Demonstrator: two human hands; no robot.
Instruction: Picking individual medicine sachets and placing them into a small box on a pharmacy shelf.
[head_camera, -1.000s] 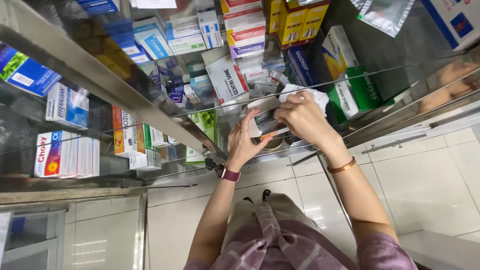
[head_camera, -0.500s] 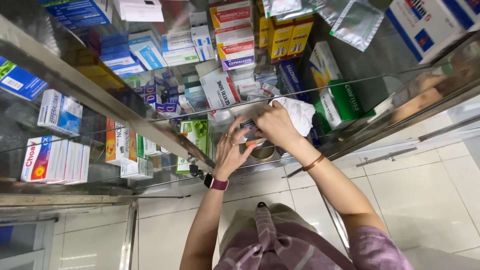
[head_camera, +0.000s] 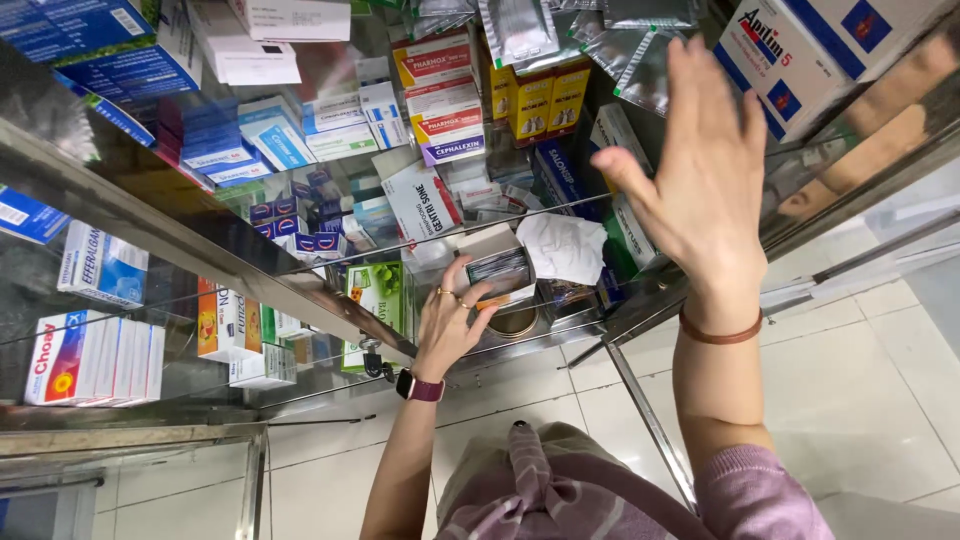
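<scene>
At a glass pharmacy cabinet (head_camera: 300, 290), the left hand (head_camera: 447, 322) grips a small open carton (head_camera: 500, 268) by its lower edge, fingers curled around it on the shelf (light, thin card, likely crushable; best held by its sides). The right hand (head_camera: 700, 185) hovers empty, fingers spread, beside a crumpled white cloth (head_camera: 563, 247).

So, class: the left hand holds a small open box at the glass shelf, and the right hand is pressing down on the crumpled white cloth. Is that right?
Not quite. In the head view the right hand is lifted, fingers spread, clear of the white cloth. The left hand does hold the small open box at the glass shelf.
</scene>
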